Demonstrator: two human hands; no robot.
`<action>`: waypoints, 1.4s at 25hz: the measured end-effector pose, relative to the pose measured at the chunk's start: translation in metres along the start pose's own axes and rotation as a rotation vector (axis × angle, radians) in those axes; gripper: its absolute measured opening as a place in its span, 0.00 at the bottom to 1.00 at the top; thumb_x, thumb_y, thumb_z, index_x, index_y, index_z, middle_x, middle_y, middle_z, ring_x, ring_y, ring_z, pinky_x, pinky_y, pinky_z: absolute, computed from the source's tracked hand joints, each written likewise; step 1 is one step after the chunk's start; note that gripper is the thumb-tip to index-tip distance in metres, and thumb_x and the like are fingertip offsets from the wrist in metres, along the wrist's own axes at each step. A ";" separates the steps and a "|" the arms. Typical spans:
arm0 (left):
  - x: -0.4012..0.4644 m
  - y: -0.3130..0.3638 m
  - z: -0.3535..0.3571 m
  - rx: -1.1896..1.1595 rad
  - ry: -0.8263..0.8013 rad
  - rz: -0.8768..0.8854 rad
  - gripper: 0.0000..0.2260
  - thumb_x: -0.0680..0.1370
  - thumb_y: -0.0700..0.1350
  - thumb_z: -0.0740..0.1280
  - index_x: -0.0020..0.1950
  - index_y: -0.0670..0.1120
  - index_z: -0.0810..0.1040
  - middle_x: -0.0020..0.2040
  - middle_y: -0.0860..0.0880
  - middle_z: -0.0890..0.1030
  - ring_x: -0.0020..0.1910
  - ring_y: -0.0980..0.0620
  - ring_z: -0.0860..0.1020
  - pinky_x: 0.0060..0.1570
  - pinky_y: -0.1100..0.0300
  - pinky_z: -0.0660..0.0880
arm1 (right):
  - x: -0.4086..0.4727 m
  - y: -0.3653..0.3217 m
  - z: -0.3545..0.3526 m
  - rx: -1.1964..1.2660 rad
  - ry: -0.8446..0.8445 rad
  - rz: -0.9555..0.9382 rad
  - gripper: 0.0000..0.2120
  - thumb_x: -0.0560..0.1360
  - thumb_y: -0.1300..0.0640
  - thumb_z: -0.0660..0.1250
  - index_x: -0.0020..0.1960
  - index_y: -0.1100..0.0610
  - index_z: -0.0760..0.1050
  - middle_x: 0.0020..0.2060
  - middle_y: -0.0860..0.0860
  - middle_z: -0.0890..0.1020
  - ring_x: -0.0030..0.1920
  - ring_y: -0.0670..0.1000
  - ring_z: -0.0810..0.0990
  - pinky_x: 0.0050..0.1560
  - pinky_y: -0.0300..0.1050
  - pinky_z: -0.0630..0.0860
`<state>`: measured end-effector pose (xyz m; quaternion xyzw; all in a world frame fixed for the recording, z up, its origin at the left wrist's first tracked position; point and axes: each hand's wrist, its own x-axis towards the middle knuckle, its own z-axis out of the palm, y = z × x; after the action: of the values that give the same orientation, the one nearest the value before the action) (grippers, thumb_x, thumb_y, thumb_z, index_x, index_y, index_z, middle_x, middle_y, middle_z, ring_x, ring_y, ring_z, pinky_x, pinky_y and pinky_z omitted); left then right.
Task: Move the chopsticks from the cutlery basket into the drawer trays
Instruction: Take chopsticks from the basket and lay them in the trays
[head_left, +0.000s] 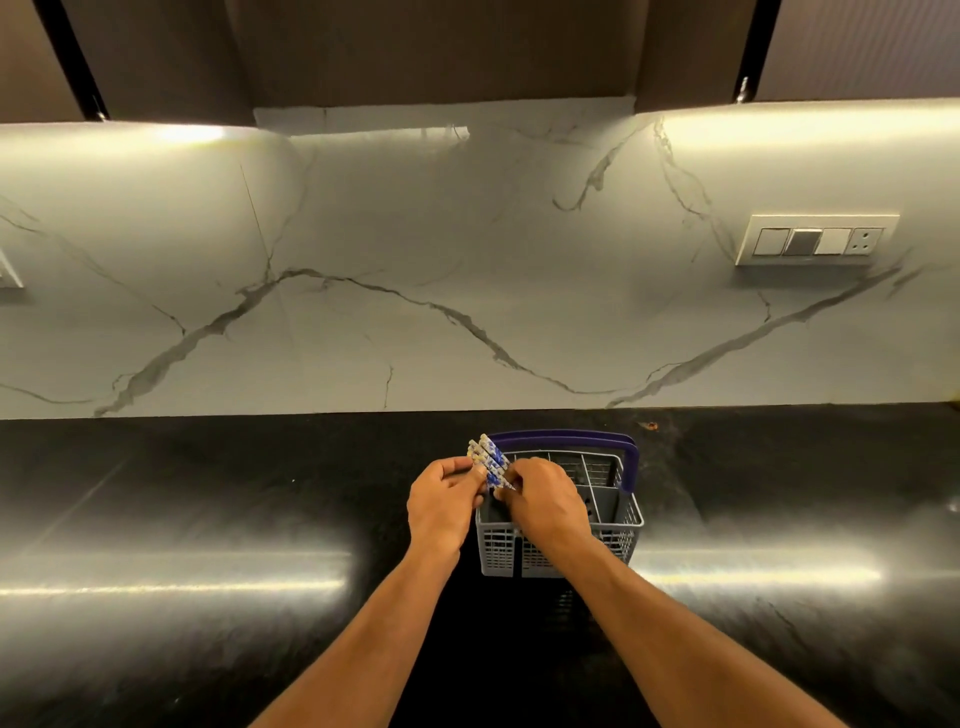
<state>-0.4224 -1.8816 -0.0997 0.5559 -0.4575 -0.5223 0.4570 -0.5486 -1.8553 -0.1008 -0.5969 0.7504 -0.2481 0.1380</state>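
Observation:
A grey plastic cutlery basket (613, 540) with a purple handle (626, 457) stands on the black counter, in the middle of the view. A bundle of several chopsticks (488, 460) with blue and white patterned tops sticks up at the basket's left end, tilted to the left. My left hand (441, 506) grips the bundle from the left. My right hand (545, 501) reaches over the basket's left compartment and pinches the same bundle from the right. The chopsticks' lower ends are hidden behind my hands. No drawer or tray is in view.
The glossy black counter (208, 519) stretches left and right of the basket, backed by a white marble wall (467, 260). A switch panel (815, 240) sits on the wall at the right. Dark cabinets (415, 52) hang overhead.

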 end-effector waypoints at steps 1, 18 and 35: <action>0.000 0.001 0.000 -0.007 -0.012 -0.002 0.07 0.76 0.42 0.72 0.54 0.47 0.81 0.46 0.48 0.86 0.44 0.52 0.86 0.50 0.51 0.83 | 0.003 0.001 -0.004 0.026 -0.032 0.020 0.05 0.77 0.51 0.68 0.46 0.53 0.78 0.43 0.52 0.81 0.42 0.51 0.79 0.42 0.48 0.78; -0.043 0.148 -0.003 0.102 -0.350 0.567 0.14 0.77 0.44 0.70 0.63 0.51 0.81 0.53 0.52 0.86 0.54 0.59 0.83 0.63 0.55 0.77 | 0.000 -0.051 -0.149 0.409 0.108 -0.262 0.04 0.73 0.56 0.75 0.47 0.53 0.86 0.40 0.49 0.87 0.41 0.49 0.85 0.46 0.41 0.82; -0.093 0.210 -0.012 -0.026 -0.473 0.635 0.15 0.77 0.36 0.70 0.61 0.49 0.80 0.48 0.43 0.87 0.47 0.47 0.86 0.49 0.54 0.83 | -0.078 -0.034 -0.168 0.716 0.044 -0.251 0.09 0.78 0.58 0.69 0.56 0.58 0.83 0.45 0.53 0.87 0.46 0.49 0.87 0.53 0.43 0.83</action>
<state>-0.4199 -1.8241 0.1225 0.2452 -0.6927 -0.4743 0.4847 -0.5856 -1.7508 0.0513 -0.5927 0.5399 -0.5224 0.2903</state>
